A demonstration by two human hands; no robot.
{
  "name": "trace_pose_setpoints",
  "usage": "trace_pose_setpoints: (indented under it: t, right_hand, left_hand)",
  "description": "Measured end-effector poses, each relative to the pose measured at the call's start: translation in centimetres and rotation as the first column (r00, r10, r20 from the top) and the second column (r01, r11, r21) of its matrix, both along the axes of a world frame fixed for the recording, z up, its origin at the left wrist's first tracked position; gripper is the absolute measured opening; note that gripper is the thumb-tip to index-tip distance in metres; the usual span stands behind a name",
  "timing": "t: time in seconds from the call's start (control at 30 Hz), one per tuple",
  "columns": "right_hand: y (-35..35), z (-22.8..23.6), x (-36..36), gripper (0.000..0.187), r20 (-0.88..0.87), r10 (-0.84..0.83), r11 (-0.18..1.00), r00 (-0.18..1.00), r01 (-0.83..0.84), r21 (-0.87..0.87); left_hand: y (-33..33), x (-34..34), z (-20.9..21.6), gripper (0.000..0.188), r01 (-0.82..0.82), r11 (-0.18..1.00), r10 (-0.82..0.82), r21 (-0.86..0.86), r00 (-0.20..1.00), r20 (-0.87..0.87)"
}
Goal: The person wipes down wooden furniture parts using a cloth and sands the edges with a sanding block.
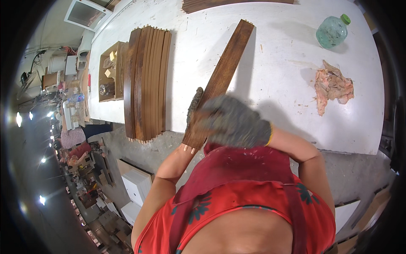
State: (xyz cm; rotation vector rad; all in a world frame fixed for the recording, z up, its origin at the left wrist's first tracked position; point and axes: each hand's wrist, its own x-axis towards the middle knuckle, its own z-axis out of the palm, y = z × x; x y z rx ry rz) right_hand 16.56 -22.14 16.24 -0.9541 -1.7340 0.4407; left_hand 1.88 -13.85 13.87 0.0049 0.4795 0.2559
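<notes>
A brown-stained wooden slat (226, 65) with small dowel pegs at both ends slants from the tabletop toward my body. My left hand (194, 106), in a dark knitted glove, grips the slat's left edge near its near end; most of its fingers are hidden behind the wood. Across the slat's near part lies my right hand (237, 121), in a grey-green glove with a yellow cuff edge. Motion smears its fingers, and whether anything is in them does not show. Left of the slat stands a row of similar slats (148, 82), packed side by side.
A white table (279, 93) bears an open box (111, 91) with small blocks at the left. A crumpled pinkish cloth (333, 86) and a greenish plastic bottle (333, 33) with a green cap are at the right. Another brown wooden piece (237, 3) lies along the far side.
</notes>
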Motion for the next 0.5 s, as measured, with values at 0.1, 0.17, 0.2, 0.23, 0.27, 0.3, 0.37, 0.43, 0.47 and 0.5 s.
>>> trace_pose_setpoints:
  t: [0.1, 0.17, 0.2, 0.23, 0.27, 0.3, 0.37, 0.43, 0.47, 0.5]
  right_hand:
    - [-0.2, 0.3, -4.1, 0.029, 0.064, 0.204, 0.974, 0.977, -0.196, -0.116]
    - [-0.4, -0.2, -5.2, 0.030, 0.204, 0.164, 0.972, 0.965, -0.124, -0.197]
    - [-0.3, -0.2, -4.8, 0.030, 0.186, 0.126, 0.985, 0.975, -0.100, -0.143]
    - [0.1, -0.2, -4.1, 0.031, 0.165, 0.088, 0.993, 0.982, -0.074, -0.089]
    - [0.4, -0.2, -3.3, 0.032, 0.144, 0.050, 0.998, 0.988, -0.044, -0.042]
    - [0.9, -1.1, -2.2, 0.035, 0.228, 0.016, 0.999, 0.973, -0.006, -0.046]
    - [2.2, -3.2, 0.1, 0.034, 0.307, -0.105, 0.995, 0.946, 0.100, 0.031]
    - [4.3, -6.2, 2.6, 0.033, 0.343, -0.224, 0.975, 0.912, 0.210, 0.080]
    - [5.6, -7.7, 4.4, 0.032, 0.350, -0.289, 0.957, 0.891, 0.278, 0.084]
    - [7.0, -8.4, 6.6, 0.031, 0.378, -0.344, 0.939, 0.860, 0.318, 0.131]
  left_hand:
    - [0.0, 0.3, -0.1, 0.068, 0.003, 1.000, -0.002, 0.006, 0.995, -0.100]
    - [0.1, -0.1, -0.4, 0.069, 0.023, 0.999, -0.025, -0.033, 0.997, -0.067]
    - [0.2, -0.3, -0.4, 0.070, 0.029, 0.998, -0.032, -0.053, 0.998, -0.050]
    - [0.4, -0.9, -0.7, 0.069, 0.009, 0.999, -0.015, -0.046, 0.993, -0.114]
    - [0.3, -1.5, -1.1, 0.068, 0.017, 1.000, -0.019, -0.012, 0.992, -0.126]
    - [0.3, -1.9, -1.5, 0.066, 0.027, 0.999, -0.023, 0.025, 0.991, -0.135]
    - [0.3, -2.6, -2.3, 0.064, 0.053, 0.993, -0.037, 0.101, 0.987, -0.154]
    - [0.3, -3.2, -2.8, 0.062, 0.073, 0.981, -0.040, 0.182, 0.983, -0.180]
    - [0.3, -3.3, -2.9, 0.060, 0.089, 0.971, -0.046, 0.221, 0.980, -0.192]
    - [-0.1, -3.1, -2.4, 0.059, 0.053, 0.982, -0.012, 0.184, 0.976, -0.217]
